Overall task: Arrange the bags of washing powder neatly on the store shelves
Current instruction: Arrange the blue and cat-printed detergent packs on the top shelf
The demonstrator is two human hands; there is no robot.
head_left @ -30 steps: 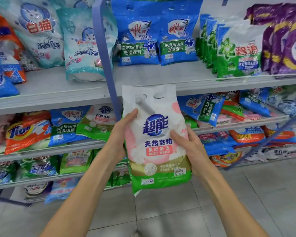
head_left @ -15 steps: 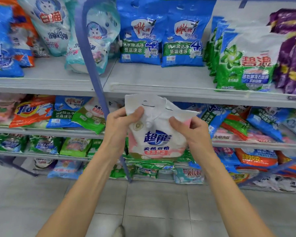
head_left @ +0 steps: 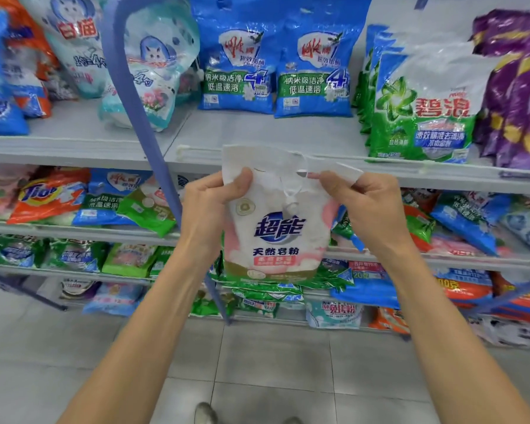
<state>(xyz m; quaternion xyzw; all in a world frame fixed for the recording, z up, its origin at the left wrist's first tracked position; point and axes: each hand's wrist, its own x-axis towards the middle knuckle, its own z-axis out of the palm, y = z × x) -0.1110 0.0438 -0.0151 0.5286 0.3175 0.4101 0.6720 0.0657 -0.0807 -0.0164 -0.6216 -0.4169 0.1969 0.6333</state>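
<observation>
Nearest the camera there's grey tiled floor [head_left: 273,362] and the toe of a shoe [head_left: 205,413] at the bottom edge. Two bare forearms reach up from there.

The left grip [head_left: 208,209] has its thumb pressed on the front of the white-and-pink washing powder bag [head_left: 276,237] at the top left corner, with the fingers curled round behind. The right grip [head_left: 367,209] pinches the crumpled top right corner. So both are closed on the same bag. It hangs upright in the air in front of the shelving, resting on no shelf, and its top edge sits about level with the front lip of the upper shelf [head_left: 257,133].

Just left of the bag, a blue upright post [head_left: 141,117] runs down the rack.

Further back on that upper shelf, a cat-logo bag [head_left: 153,65] leans against the post. Two blue bags [head_left: 236,56] stand side by side in the middle, then a row of green-and-white bags [head_left: 423,111], with purple bags [head_left: 514,93] at far right.

The lower shelves are a jumble, with an orange bag [head_left: 46,194] lying tilted at left among others.
</observation>
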